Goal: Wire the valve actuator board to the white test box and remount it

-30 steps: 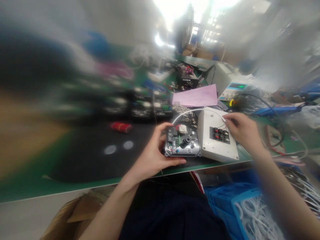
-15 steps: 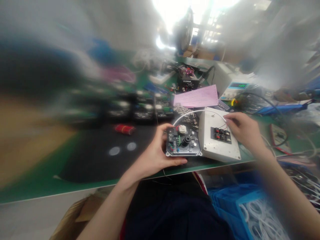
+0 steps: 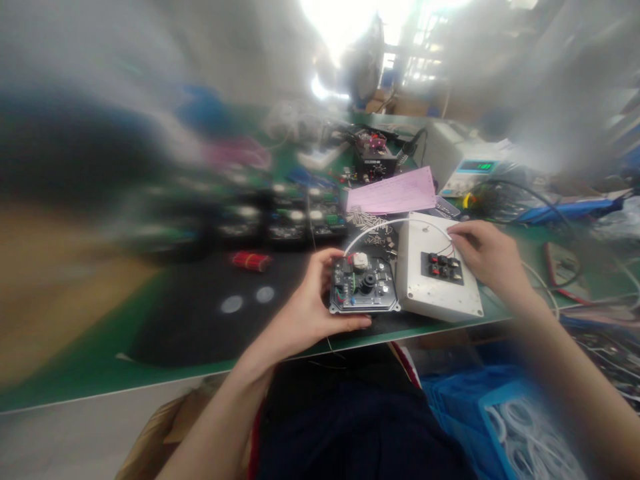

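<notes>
My left hand (image 3: pixel 305 310) grips a small metal-framed circuit board module (image 3: pixel 363 288) by its left edge and front, holding it on the black mat (image 3: pixel 200 320). A white cable (image 3: pixel 387 223) arcs from the module over to my right hand (image 3: pixel 485 257). My right hand is closed, pinching the cable's thin red and black wires at the far right of a white box (image 3: pixel 437 293) with a black terminal block (image 3: pixel 443 267). The box lies right beside the module.
A pink sheet (image 3: pixel 393 192) lies behind the box, next to scattered small screws (image 3: pixel 367 220). Further back stand a black device (image 3: pixel 375 160), a meter with a green display (image 3: pixel 473 167) and rows of circuit boards (image 3: pixel 295 217). A red part (image 3: pixel 251 261) lies on the mat. A blue bin of white cables (image 3: pixel 525 433) sits below right.
The view has drifted slightly. Both hands keep their holds, and the module and box have hardly moved.
</notes>
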`<control>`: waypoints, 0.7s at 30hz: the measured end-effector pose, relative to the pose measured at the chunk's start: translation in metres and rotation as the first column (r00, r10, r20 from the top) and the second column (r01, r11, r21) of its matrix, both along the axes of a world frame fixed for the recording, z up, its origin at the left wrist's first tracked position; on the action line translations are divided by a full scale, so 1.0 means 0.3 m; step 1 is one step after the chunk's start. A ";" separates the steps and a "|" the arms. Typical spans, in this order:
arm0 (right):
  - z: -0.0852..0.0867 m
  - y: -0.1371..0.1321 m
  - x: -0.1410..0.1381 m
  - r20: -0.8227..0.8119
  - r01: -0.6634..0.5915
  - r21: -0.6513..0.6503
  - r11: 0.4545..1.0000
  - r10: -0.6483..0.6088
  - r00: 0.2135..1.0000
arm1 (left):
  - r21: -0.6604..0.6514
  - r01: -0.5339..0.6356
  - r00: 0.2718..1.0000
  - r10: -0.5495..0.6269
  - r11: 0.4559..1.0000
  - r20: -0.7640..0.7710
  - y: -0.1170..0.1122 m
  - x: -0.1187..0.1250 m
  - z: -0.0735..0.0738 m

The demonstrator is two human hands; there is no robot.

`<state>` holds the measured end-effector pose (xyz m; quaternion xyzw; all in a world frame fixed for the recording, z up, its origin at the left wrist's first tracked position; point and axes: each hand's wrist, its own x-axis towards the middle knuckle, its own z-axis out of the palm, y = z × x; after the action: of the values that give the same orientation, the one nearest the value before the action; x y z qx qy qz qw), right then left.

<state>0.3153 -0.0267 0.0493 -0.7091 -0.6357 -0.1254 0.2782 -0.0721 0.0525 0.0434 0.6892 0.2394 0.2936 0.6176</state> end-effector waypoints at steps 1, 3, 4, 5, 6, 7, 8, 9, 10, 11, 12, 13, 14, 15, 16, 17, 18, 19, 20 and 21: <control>-0.001 0.000 0.002 0.002 -0.001 0.001 1.000 0.001 1.000 | -0.005 0.009 1.000 -0.009 1.000 -0.014 0.001 -0.001 0.000; -0.003 0.003 0.009 0.001 -0.006 0.002 1.000 0.006 1.000 | -0.043 0.037 0.999 -0.038 0.998 -0.033 0.003 -0.002 0.000; -0.003 0.006 0.014 0.001 -0.010 0.001 1.000 0.010 1.000 | -0.064 0.044 0.998 -0.046 0.997 -0.036 0.003 -0.002 0.000; -0.002 0.010 0.020 0.002 -0.014 -0.001 1.000 0.014 1.000 | -0.078 0.042 0.998 -0.045 0.996 -0.035 0.003 -0.002 -0.002; 0.001 0.014 0.025 0.001 -0.016 -0.005 1.000 0.016 1.000 | -0.084 0.038 0.999 -0.041 0.996 -0.032 0.002 -0.002 -0.004; 0.004 0.019 0.029 -0.004 -0.018 -0.013 1.000 0.018 1.000 | -0.086 0.035 0.999 -0.037 0.996 -0.026 0.002 -0.002 -0.006; 0.009 0.023 0.032 -0.012 -0.020 -0.021 1.000 0.020 1.000 | -0.088 0.033 0.999 -0.035 0.996 -0.020 0.002 -0.002 -0.010; 0.014 0.027 0.033 -0.021 -0.022 -0.028 0.999 0.021 1.000 | -0.089 0.034 0.999 -0.035 0.995 -0.015 0.001 -0.003 -0.014; 0.019 0.029 0.033 -0.030 -0.023 -0.035 0.999 0.022 0.999 | -0.092 0.034 0.999 -0.035 0.995 -0.011 0.001 -0.003 -0.017; 0.024 0.031 0.032 -0.038 -0.024 -0.038 0.999 0.023 0.999 | -0.095 0.033 0.999 -0.034 0.995 -0.008 0.001 -0.004 -0.021; 0.026 0.032 0.031 -0.042 -0.023 -0.038 0.999 0.022 0.999 | -0.099 0.030 1.000 -0.031 0.995 -0.006 0.001 -0.004 -0.024; 0.026 0.033 0.030 -0.044 -0.022 -0.036 0.999 0.020 0.999 | -0.102 0.027 1.000 -0.028 0.994 -0.004 0.000 -0.005 -0.026; 0.024 0.034 0.031 -0.046 -0.021 -0.034 0.999 0.020 0.999 | -0.105 0.026 1.000 -0.027 0.994 -0.003 0.000 -0.005 -0.028; 0.020 0.036 0.033 -0.050 -0.020 -0.030 0.999 0.018 0.999 | -0.108 0.025 1.000 -0.026 0.994 -0.003 0.000 -0.005 -0.028; 0.014 0.037 0.036 -0.054 -0.017 -0.026 1.000 0.015 0.998 | -0.107 0.024 1.000 -0.024 0.994 -0.003 -0.001 -0.005 -0.028; 0.009 0.038 0.039 -0.058 -0.012 -0.021 1.000 0.011 0.998 | -0.101 0.020 1.000 -0.021 0.995 -0.007 -0.002 -0.005 -0.028; 0.004 0.036 0.041 -0.061 -0.008 -0.017 1.000 0.007 0.998 | -0.092 0.015 1.000 -0.016 0.996 -0.014 -0.002 -0.005 -0.027; 0.003 0.032 0.037 -0.061 0.000 -0.012 1.000 0.000 0.998 | -0.082 0.006 1.000 -0.008 0.997 -0.021 -0.003 -0.004 -0.027; 0.005 0.022 0.027 -0.057 0.014 -0.003 1.000 -0.015 0.998 | -0.073 -0.004 1.000 0.002 0.997 -0.027 -0.005 -0.004 -0.028; 0.012 0.005 0.007 -0.049 0.040 0.017 0.999 -0.039 0.998 | -0.067 -0.015 0.999 0.013 0.998 -0.033 -0.006 -0.003 -0.029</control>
<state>0.3174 -0.0252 0.0529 -0.7219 -0.6135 -0.1193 0.2971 -0.0731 0.0507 0.0347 0.6710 0.2640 0.2785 0.6345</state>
